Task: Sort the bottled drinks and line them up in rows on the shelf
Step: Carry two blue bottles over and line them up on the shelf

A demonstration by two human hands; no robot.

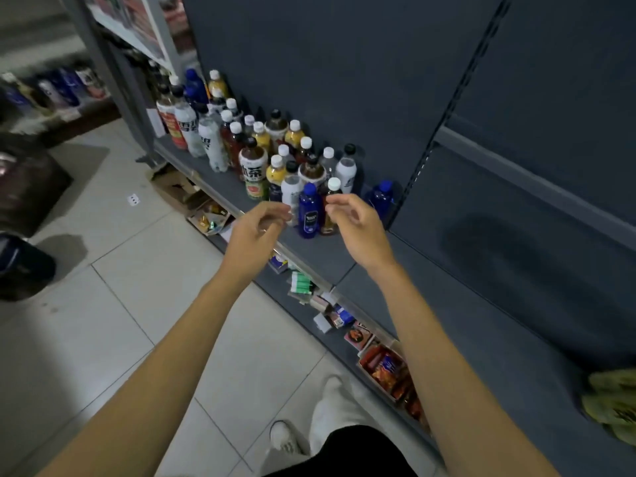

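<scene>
Several mixed bottled drinks stand crowded on the grey shelf point(320, 256). Nearest me is a blue bottle point(309, 211) with a blue cap, flanked by a white-labelled bottle point(290, 194) and a brown tea bottle point(331, 204) with a white cap. Another blue bottle point(380, 197) stands alone to the right. A large tea bottle point(254, 168) with a black cap is further left. My left hand point(254, 232) hovers just in front of the white-labelled bottle, fingers loosely curled, holding nothing. My right hand point(354, 225) hovers beside the brown tea bottle, fingers relaxed, empty.
The shelf's right half point(499, 304) is bare, with a dark back panel point(344, 80) behind. Below the shelf lie small packets point(389, 370) and a cardboard box point(179, 191). A green bundle point(612, 404) sits at the far right. White floor tiles point(137, 304) lie to my left.
</scene>
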